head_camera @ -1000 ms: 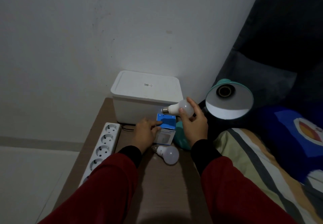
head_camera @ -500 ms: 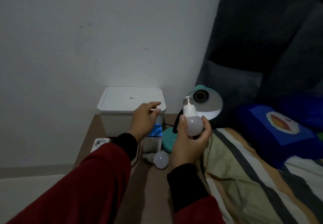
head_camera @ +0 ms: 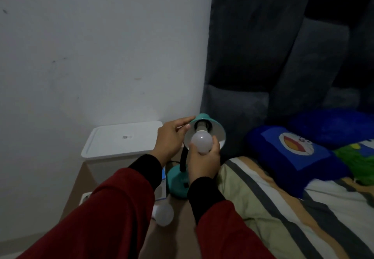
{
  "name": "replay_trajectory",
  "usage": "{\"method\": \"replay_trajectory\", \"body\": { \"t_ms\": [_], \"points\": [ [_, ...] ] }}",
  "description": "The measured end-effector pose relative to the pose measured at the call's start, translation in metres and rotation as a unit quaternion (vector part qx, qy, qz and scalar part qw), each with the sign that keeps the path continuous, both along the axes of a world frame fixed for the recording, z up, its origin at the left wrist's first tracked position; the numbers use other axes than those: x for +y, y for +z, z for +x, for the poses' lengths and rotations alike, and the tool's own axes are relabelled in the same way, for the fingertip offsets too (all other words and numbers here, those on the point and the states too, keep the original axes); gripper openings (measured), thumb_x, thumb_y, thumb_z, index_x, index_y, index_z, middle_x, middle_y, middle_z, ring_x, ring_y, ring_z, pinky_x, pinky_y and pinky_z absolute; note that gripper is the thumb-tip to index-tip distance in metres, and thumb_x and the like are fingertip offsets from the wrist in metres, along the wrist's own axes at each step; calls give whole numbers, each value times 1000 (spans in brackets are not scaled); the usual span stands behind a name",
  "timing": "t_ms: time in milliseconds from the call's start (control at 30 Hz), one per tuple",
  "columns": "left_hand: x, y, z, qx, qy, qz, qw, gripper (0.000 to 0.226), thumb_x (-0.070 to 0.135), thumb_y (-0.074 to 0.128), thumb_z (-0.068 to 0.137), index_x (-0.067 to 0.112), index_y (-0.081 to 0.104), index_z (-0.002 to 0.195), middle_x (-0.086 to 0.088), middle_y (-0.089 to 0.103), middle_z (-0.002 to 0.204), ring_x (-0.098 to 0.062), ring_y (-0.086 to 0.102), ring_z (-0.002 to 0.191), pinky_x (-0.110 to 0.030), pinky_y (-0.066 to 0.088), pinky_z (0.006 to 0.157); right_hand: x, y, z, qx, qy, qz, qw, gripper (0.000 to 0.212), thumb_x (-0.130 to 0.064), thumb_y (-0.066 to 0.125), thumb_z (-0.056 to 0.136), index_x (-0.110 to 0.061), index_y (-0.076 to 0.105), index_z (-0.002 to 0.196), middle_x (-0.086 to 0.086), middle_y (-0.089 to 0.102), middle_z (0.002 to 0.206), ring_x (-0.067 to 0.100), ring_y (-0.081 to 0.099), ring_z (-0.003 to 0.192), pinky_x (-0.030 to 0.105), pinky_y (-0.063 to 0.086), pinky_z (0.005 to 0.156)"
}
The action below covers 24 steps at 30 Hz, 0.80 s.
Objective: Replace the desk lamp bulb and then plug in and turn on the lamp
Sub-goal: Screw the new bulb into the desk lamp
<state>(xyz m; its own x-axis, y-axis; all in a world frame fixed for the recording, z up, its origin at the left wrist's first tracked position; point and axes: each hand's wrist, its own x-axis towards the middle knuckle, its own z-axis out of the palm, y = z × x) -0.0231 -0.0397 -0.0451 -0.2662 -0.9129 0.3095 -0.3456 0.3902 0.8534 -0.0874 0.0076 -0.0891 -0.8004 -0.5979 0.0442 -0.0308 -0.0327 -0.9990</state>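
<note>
A teal desk lamp stands on the brown bedside table (head_camera: 180, 238), its base (head_camera: 177, 184) near the bed and its shade (head_camera: 217, 131) tilted toward me. My right hand (head_camera: 204, 161) grips a white bulb (head_camera: 202, 143) whose screw end sits in the socket inside the shade. My left hand (head_camera: 171, 139) holds the left rim of the shade, fingers curled over its top. A second white bulb (head_camera: 165, 215) lies loose on the table in front of the lamp base. A blue and white bulb box (head_camera: 163, 184) shows partly behind my left sleeve.
A white lidded box (head_camera: 121, 139) stands against the wall at the back of the table. A white power strip (head_camera: 86, 196) peeks out at the table's left edge. The bed with striped blanket (head_camera: 283, 208) and blue pillow (head_camera: 293, 153) borders the right.
My right hand lifted the bulb from beside the box up into the lamp shade. My left hand left the box and took hold of the shade. The camera swung right.
</note>
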Motion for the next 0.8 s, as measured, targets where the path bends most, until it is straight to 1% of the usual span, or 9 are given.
{"method": "replay_trajectory", "body": {
  "t_ms": [67, 200, 300, 367, 433, 500, 633, 733, 800],
  "points": [
    [-3, -2, -2, 18, -3, 9, 1000, 30, 16, 55, 93, 24, 65, 120, 1, 68, 123, -13, 63, 110, -33, 50, 101, -4, 0, -3, 7, -7, 20, 1000, 69, -24, 72, 78, -20, 41, 139, 11, 41, 140, 28, 47, 124, 34, 42, 102],
    [-7, -5, -4, 20, -5, 13, 1000, 30, 18, 56, 93, 27, 66, 119, 3, 69, 121, -13, 64, 109, -38, 51, 100, -8, 2, -4, 45, -33, 21, 998, 69, -29, 72, 78, -20, 40, 139, 9, 33, 139, 27, 46, 123, 38, 44, 104],
    [-9, -6, -4, 25, -6, 25, 999, 29, 18, 56, 92, 29, 67, 118, 3, 69, 120, -14, 64, 108, -39, 52, 99, -6, 0, -5, 101, -17, -8, 995, 57, -23, 66, 85, -31, 43, 136, 8, 29, 142, 22, 42, 125, 28, 41, 99],
    [-10, -5, -5, 26, -10, 31, 999, 29, 18, 56, 92, 28, 66, 118, 3, 69, 120, -15, 63, 110, -40, 51, 100, -3, -5, -5, 131, 0, -3, 991, 52, -22, 67, 84, -31, 48, 132, 7, 25, 144, 20, 38, 129, 21, 38, 96],
    [-10, -4, -5, 29, -14, 34, 999, 29, 18, 56, 92, 28, 67, 118, 3, 69, 121, -15, 62, 111, -40, 51, 100, -1, -9, -5, 149, 13, 12, 989, 60, -17, 69, 82, -29, 45, 135, 6, 22, 146, 20, 37, 130, 22, 39, 99],
    [-9, -4, -5, 37, -16, 41, 998, 29, 17, 56, 92, 27, 67, 117, 2, 68, 121, -15, 62, 111, -40, 50, 101, -2, -10, -6, 144, 6, 26, 989, 64, -11, 68, 81, -25, 40, 137, 8, 27, 145, 23, 41, 128, 22, 41, 95],
    [-7, -1, -6, 39, -15, 44, 998, 29, 14, 56, 92, 24, 67, 118, 1, 68, 123, -15, 61, 114, -39, 49, 102, -4, -3, -8, 121, -24, 47, 991, 65, -29, 70, 80, -14, 40, 135, 12, 38, 138, 29, 48, 120, 35, 46, 94],
    [-6, 1, -5, 38, -16, 40, 998, 30, 14, 55, 93, 23, 67, 118, 1, 67, 123, -13, 60, 113, -33, 48, 102, -4, -3, -6, 153, -20, 19, 988, 69, -24, 70, 80, -29, 34, 140, 10, 29, 140, 23, 45, 120, 38, 50, 97],
    [-5, 2, -5, 37, -15, 40, 998, 30, 14, 55, 93, 22, 66, 119, 1, 67, 123, -11, 60, 112, -26, 48, 99, -3, -5, -6, 176, -5, 15, 984, 65, -17, 70, 80, -34, 41, 136, 9, 25, 141, 21, 42, 122, 35, 48, 99]
  ]
}}
